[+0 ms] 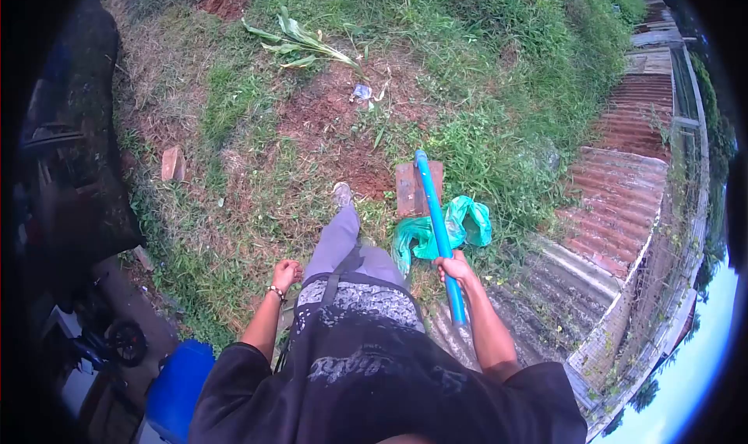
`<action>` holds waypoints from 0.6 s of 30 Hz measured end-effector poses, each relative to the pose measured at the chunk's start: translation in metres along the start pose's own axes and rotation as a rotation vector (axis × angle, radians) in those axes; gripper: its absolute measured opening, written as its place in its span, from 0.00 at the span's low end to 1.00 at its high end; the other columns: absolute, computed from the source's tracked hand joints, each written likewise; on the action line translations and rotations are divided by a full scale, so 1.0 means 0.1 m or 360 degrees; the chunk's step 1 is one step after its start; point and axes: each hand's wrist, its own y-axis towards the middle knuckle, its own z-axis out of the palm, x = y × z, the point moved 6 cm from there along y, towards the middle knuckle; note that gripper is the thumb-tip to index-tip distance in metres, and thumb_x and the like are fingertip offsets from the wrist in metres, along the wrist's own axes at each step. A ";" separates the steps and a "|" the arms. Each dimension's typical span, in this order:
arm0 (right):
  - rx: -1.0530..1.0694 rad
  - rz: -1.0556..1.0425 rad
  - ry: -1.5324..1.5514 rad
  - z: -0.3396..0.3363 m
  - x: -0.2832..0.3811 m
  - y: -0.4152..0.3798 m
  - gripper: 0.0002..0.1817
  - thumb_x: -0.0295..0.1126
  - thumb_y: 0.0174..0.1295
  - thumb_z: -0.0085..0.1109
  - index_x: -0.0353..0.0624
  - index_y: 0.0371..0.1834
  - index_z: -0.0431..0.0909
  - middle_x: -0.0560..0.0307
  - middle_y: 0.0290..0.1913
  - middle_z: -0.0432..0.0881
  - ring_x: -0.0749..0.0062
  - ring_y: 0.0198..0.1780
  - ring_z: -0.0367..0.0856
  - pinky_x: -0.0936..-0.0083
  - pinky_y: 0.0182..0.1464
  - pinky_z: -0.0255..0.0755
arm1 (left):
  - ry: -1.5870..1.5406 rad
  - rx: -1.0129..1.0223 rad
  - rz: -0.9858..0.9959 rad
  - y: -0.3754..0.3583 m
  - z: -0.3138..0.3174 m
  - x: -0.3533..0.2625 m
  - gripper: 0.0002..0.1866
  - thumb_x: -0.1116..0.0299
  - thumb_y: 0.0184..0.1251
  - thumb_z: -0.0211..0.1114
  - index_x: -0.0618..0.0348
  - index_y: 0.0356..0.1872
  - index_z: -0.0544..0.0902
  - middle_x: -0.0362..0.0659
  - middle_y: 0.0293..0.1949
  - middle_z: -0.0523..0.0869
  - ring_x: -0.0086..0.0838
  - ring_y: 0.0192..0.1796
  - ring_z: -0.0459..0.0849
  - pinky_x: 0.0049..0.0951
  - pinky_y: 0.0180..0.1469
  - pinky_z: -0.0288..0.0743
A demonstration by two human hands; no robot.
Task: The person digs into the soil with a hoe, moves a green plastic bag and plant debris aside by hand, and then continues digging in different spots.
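My right hand (454,266) grips a long blue pipe (436,216) near its lower part. The pipe slants up and away, its far end with a short fitting over a reddish flat board (407,191). Just beyond that hand, a green plastic bag (470,210) lies crumpled on the grass, partly behind the pipe. My left hand (287,275), with a bracelet at its wrist, hangs beside my thigh. Its fingers are curled in, and nothing shows in them.
Ahead, a leafy cut stalk (312,48) and a clear plastic piece (362,92) lie by bare soil (327,124). A brick (173,164) sits left. Rusty corrugated sheets (619,202) line the right. At lower left are a blue barrel (181,389) and a wheel (126,343).
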 end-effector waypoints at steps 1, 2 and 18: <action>-0.0020 0.0001 -0.0037 -0.04 0.16 0.19 0.06 0.22 0.54 0.59 0.37 0.29 0.71 0.60 0.17 0.72 0.77 0.14 0.70 0.78 0.15 0.69 | 0.0071 -0.0042 0.0130 -0.07 0.11 -0.12 0.02 0.72 0.67 0.58 0.58 0.36 0.78 0.38 0.26 0.80 0.20 0.24 0.77 0.20 0.24 0.70; 0.0001 -0.0013 -0.0091 -0.06 0.34 0.39 0.06 0.22 0.54 0.59 0.37 0.29 0.71 0.60 0.17 0.72 0.77 0.14 0.70 0.78 0.15 0.68 | 0.0142 -0.0085 0.0252 -0.17 0.23 -0.20 0.03 0.72 0.67 0.58 0.58 0.37 0.78 0.38 0.27 0.81 0.20 0.25 0.77 0.20 0.25 0.71; 0.0625 -0.1108 -0.0819 1.18 3.60 1.27 0.28 0.60 0.71 0.39 0.43 0.31 0.67 0.63 0.17 0.70 0.81 0.13 0.69 0.81 0.14 0.65 | -0.0517 -0.0871 -0.0280 -1.37 1.31 2.75 0.05 0.68 0.70 0.59 0.56 0.39 0.80 0.39 0.30 0.85 0.24 0.27 0.82 0.22 0.27 0.75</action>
